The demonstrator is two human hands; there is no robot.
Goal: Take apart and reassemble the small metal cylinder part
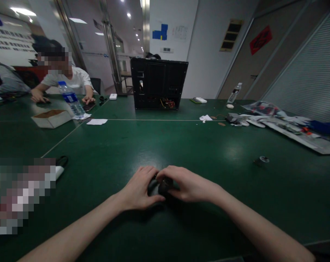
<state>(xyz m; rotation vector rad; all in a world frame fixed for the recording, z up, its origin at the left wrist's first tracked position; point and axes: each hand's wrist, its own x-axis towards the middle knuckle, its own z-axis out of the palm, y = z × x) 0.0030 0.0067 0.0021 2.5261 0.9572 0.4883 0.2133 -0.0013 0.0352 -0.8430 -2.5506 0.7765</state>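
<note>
Close together above the near middle of the green table, my two hands almost meet at the fingertips. My left hand (pixel 140 188) curls round a dark rounded piece (pixel 153 188), with thumb below and fingers above. A short black cylindrical piece (pixel 165 185) is gripped between the thumb and fingers of my right hand (pixel 187 185). The two pieces are side by side; whether they touch or are joined I cannot tell. My fingers hide much of both. Off to the right lies a small dark cylinder (pixel 263 161) with a pale ring at its end.
A black computer case (pixel 158 82) stands at the back. An open box (pixel 52 118) and a water bottle (pixel 72 100) stand at left, near a seated person (pixel 79 78). Plastic bags and loose parts lie on a board (pixel 303 136) at right. A second bottle (pixel 235 93) stands behind.
</note>
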